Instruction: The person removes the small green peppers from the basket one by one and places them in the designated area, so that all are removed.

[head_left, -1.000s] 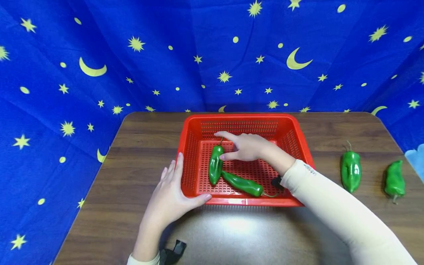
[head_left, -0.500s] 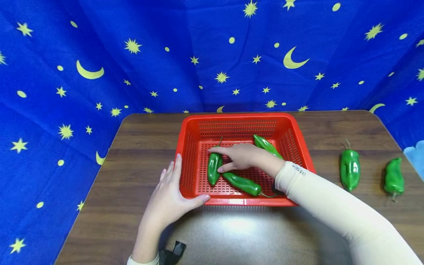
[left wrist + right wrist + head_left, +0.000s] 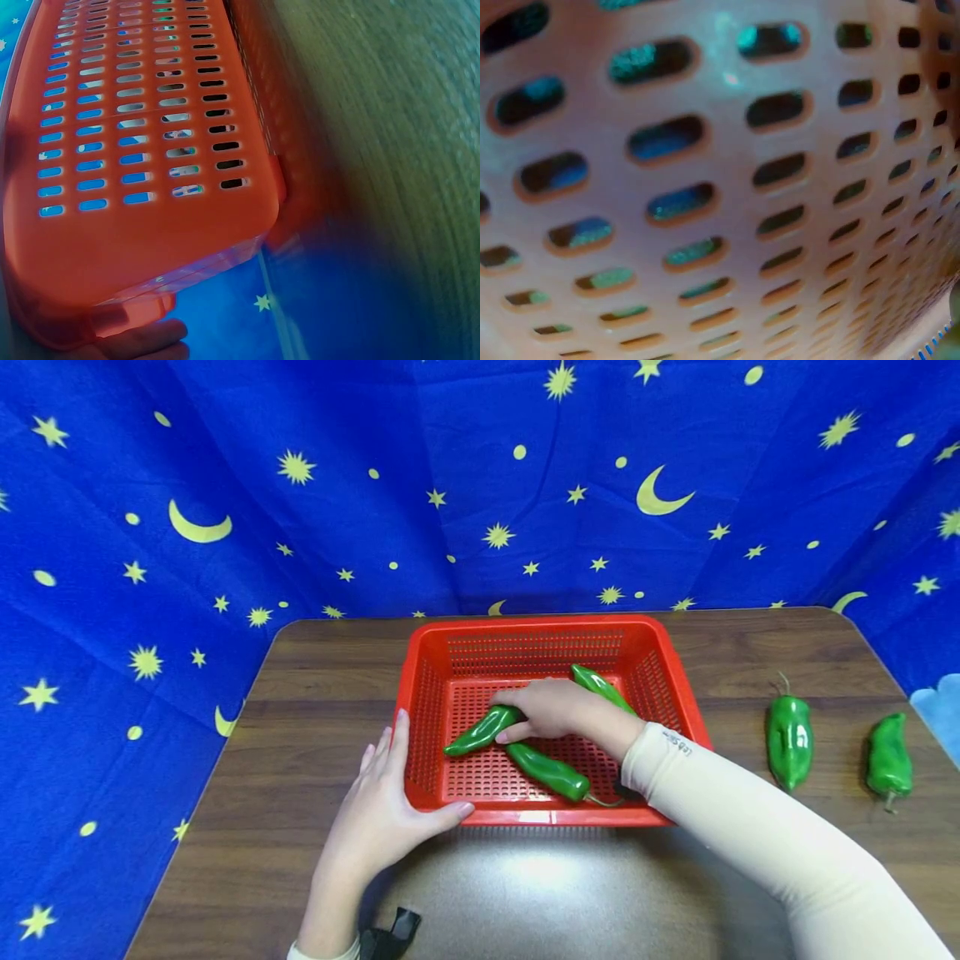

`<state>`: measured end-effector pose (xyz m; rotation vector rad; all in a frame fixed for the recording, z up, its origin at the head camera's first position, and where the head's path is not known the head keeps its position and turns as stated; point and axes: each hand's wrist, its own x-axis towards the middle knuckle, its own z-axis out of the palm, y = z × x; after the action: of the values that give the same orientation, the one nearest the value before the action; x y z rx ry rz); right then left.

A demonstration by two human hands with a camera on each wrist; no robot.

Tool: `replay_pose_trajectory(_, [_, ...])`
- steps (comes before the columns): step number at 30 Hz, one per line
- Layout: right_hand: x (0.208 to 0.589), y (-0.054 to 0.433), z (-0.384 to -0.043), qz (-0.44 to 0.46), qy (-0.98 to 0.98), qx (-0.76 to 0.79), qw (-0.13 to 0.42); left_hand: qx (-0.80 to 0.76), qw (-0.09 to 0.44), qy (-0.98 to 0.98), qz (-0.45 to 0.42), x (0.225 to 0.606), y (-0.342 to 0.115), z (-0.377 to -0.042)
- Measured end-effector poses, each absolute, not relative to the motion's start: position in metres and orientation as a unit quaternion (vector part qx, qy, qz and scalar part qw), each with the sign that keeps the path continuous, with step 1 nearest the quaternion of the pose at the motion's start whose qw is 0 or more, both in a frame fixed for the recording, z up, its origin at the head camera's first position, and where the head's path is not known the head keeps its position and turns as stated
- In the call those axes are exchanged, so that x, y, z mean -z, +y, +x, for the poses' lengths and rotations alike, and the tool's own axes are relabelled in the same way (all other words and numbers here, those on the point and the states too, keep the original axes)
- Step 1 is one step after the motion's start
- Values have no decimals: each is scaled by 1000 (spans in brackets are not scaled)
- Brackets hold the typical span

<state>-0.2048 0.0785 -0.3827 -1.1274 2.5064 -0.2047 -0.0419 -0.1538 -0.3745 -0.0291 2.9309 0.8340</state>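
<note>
Inside the red plastic basket (image 3: 660, 652), my right hand (image 3: 551, 706) pinches a glossy green chili pepper (image 3: 480, 732) by one end, thumb in front and fingers behind. That pepper slants with its tip toward the lower left, and its stem end is hidden by the hand. Below it lies a second green pepper (image 3: 551, 774), and a third pepper (image 3: 600, 687) is partly covered by the right forearm. My left hand (image 3: 378, 818) rests at the basket's front left corner, fingers straight along the side and thumb on the front rim. Its fingertips (image 3: 150, 337) touch the basket in the left wrist view.
Two more green peppers lie on the wooden table (image 3: 315, 668) to the right: a plump pepper (image 3: 790, 743) and a smaller pepper (image 3: 889, 758) near the edge. A blue star-patterned cloth (image 3: 450, 460) hangs behind. Slotted basket mesh (image 3: 727, 172) fills the right wrist view.
My right hand has lowered onto the left pepper and taken hold of it; the pepper has turned from upright to slanting. The back right pepper has come into view. The left hand stays put.
</note>
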Motion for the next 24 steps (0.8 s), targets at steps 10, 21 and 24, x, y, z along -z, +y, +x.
replay_pose_trajectory(10, [382, 77, -206, -398, 900, 101, 148, -272, 36, 962, -3, 374, -155, -40])
replay_pose_trajectory(21, [376, 79, -207, -404, 894, 157, 117, -274, 43, 961, -10, 374, -154, -41])
replay_pose_trajectory(24, [373, 77, -206, -386, 881, 232, 146, -271, 43, 962, -10, 373, -154, -41])
